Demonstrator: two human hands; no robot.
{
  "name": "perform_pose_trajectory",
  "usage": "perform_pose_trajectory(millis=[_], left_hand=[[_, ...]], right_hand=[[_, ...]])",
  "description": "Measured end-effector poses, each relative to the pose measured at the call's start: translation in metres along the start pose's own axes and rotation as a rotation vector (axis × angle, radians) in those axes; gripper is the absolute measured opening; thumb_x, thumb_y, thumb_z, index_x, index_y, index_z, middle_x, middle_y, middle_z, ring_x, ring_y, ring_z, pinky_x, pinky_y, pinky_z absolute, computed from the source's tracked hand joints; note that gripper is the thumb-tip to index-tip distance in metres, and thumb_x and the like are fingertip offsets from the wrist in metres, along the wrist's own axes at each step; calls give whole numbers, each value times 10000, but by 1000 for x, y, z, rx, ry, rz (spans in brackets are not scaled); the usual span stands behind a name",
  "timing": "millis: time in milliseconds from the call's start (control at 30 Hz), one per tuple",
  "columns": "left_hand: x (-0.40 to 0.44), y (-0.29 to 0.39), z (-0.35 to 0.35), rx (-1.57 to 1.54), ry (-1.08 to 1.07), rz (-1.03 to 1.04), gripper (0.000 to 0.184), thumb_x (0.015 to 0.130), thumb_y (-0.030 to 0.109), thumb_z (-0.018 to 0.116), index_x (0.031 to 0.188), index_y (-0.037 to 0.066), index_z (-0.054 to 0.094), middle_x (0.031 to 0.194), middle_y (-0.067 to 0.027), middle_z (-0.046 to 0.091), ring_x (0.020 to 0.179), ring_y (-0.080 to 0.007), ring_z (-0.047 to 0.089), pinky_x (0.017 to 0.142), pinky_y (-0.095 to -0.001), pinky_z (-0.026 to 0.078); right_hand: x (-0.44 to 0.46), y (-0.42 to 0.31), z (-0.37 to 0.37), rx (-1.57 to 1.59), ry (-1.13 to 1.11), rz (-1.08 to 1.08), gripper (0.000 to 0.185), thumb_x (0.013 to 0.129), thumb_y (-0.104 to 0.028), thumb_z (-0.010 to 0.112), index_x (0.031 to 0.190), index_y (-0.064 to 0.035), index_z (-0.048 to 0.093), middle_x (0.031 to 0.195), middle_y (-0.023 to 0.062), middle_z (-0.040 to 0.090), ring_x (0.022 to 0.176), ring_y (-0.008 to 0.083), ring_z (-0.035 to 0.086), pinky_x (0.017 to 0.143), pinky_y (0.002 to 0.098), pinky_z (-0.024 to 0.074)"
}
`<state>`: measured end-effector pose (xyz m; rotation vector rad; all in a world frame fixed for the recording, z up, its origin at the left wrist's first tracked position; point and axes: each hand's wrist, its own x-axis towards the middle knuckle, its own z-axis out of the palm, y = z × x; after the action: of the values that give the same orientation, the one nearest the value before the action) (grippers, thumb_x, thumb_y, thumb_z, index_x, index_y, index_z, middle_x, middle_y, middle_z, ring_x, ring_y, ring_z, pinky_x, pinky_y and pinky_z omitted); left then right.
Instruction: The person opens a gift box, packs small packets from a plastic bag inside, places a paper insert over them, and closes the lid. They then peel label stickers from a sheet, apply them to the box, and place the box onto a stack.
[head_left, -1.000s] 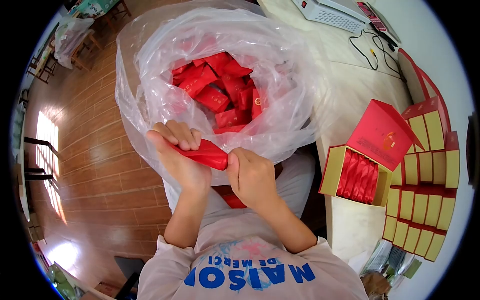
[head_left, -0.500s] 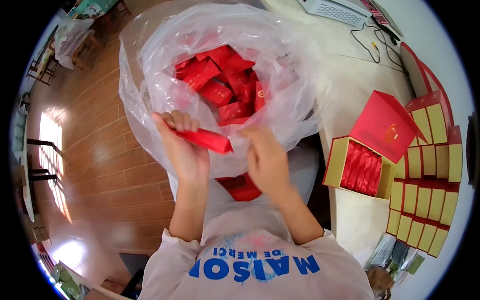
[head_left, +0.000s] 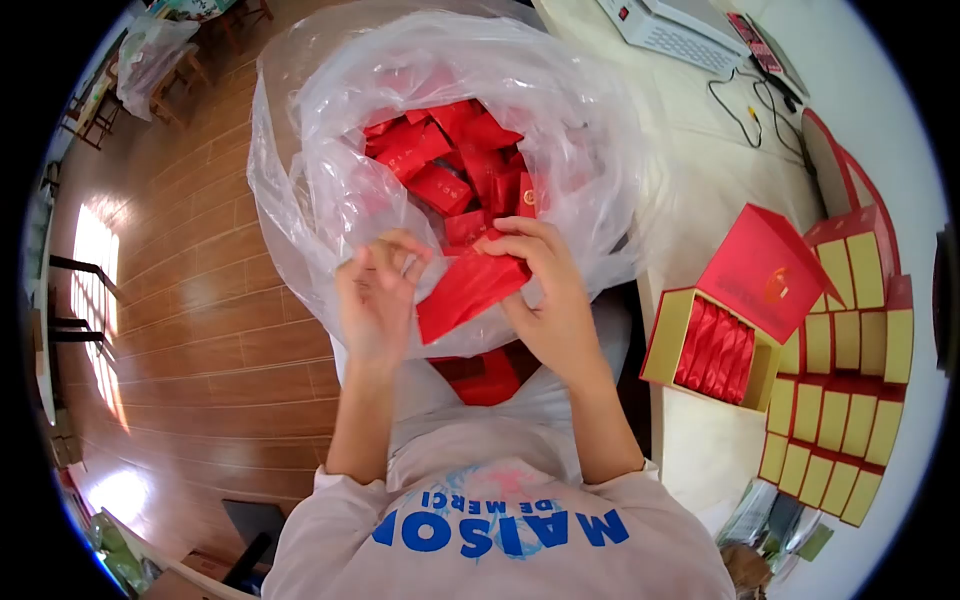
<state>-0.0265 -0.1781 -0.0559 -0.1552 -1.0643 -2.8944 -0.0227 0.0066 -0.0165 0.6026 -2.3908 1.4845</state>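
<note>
A red packet (head_left: 468,296) is gripped at its right end between the thumb and fingers of my right hand (head_left: 548,290). Just left of the packet, my left hand (head_left: 382,292) is raised with its fingers apart and curled, holding nothing. Beyond both hands a large clear plastic bag (head_left: 330,105) gapes wide, with several red packets (head_left: 440,190) inside. More red material (head_left: 483,376) lies on my lap. To the right stands an open red and yellow box (head_left: 672,328) with a row of red packets (head_left: 714,352) in it.
Stacked red and yellow boxes (head_left: 846,340) stand along the wall at the right. A white device (head_left: 682,38) and black cables (head_left: 760,108) are on the pale table (head_left: 690,450). At the far left are wooden stools (head_left: 178,88) and brown floor.
The packet has passed from my left hand to my right hand and now tilts down to the left. My left hand has opened. My right hand was apart from the packet half a second ago.
</note>
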Motion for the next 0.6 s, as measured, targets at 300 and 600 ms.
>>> perform_pose_trajectory(millis=[300,600], left_hand=[[-16,-8,0,558,-166,-320,820,852,116,664,1479,94,136,1203,-101,468,1024,-163,506,878,-309,435],[-24,12,-9,213,36,-351,768,877,87,622,1439,152,103,1087,-79,484,844,-149,531,715,-318,475]], right_hand=[[52,8,32,-70,-106,5,533,801,124,473,1308,-36,459,1138,142,559,935,235,586,854,323,472],[121,142,44,-1227,52,-67,343,847,-141,505,1156,-25,600,1229,141,554,1118,292,517,992,432,377]])
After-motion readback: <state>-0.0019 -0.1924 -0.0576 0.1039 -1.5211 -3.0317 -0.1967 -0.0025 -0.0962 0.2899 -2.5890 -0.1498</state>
